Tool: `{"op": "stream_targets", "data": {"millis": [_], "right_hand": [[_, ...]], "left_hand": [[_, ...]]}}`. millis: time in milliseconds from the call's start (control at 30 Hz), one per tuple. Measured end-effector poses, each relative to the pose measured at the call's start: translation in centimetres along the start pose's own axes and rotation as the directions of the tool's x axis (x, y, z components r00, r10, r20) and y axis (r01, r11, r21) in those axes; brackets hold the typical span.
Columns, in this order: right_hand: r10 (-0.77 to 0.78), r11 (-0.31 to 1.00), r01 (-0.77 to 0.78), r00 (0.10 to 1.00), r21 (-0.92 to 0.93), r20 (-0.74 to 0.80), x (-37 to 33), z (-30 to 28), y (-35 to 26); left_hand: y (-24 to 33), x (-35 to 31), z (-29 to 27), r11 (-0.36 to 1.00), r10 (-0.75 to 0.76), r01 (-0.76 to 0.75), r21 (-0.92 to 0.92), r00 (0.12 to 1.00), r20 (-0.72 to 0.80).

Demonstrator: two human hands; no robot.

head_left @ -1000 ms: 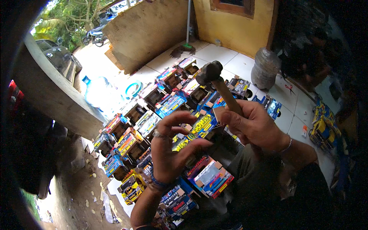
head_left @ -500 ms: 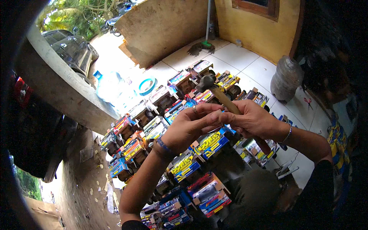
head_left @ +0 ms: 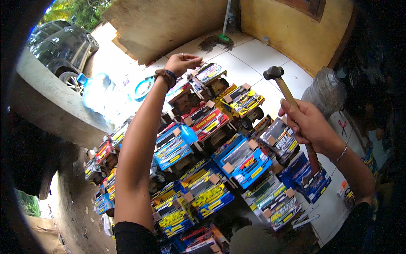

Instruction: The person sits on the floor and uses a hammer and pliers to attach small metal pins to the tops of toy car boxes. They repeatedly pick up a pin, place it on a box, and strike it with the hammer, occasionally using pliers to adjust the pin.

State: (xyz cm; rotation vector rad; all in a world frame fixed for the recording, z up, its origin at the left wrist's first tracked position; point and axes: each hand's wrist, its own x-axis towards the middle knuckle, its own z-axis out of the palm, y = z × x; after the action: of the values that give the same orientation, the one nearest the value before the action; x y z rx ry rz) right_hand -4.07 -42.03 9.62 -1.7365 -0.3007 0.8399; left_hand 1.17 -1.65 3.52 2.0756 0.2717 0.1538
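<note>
A hammer (head_left: 288,90) with a wooden shaft and dark metal head is gripped in my right hand (head_left: 314,127), its head raised and the lower handle showing reddish beneath my fist. My left hand (head_left: 183,63) reaches far out over the back of the toy trucks, fingertips pinched together; whatever they hold, if anything, is too small to make out. Closest to it stands a white and purple toy truck (head_left: 210,73). Rows of brightly printed toy trucks fill the floor, among them a yellow truck (head_left: 243,101), a red truck (head_left: 207,122) and a blue truck (head_left: 243,163).
Behind the trucks lie a blue round basin (head_left: 145,88) and a large clear-blue water bottle (head_left: 98,91). A mop (head_left: 216,42) leans by the wall. To the right are a grey plastic container (head_left: 325,93) and red scissors (head_left: 342,127). A person's head (head_left: 253,239) shows at the bottom.
My hands have come apart from each other. The left one has reached forward and left over the trucks, while the right has drawn to the right with the hammer. The view has shifted too.
</note>
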Motion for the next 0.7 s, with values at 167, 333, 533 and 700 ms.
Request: {"op": "stream_targets", "data": {"millis": [167,333,533,700], "right_hand": [[0.108,0.993,-0.109,0.994,-0.05,-0.028,0.9,-1.8,1.9],[0.11,0.993,-0.111,0.993,-0.04,-0.032,1.8,-2.6,3.4],[0.088,0.995,-0.088,0.996,-0.055,-0.001,3.3,-2.7,4.0],[0.087,0.992,-0.089,0.996,-0.086,-0.024,4.1,-2.3,3.5]], "left_hand": [[-2.9,6.6,2.9,0.999,0.046,-0.045,-0.03,0.998,0.035],[-4.5,8.6,4.4,1.0,0.013,-0.013,0.002,1.0,-0.01],[-4.7,8.5,4.5,0.994,-0.09,0.091,0.064,0.996,-0.019],[-5.0,8.8,4.2,0.994,-0.096,0.094,0.064,0.995,0.035]]}}
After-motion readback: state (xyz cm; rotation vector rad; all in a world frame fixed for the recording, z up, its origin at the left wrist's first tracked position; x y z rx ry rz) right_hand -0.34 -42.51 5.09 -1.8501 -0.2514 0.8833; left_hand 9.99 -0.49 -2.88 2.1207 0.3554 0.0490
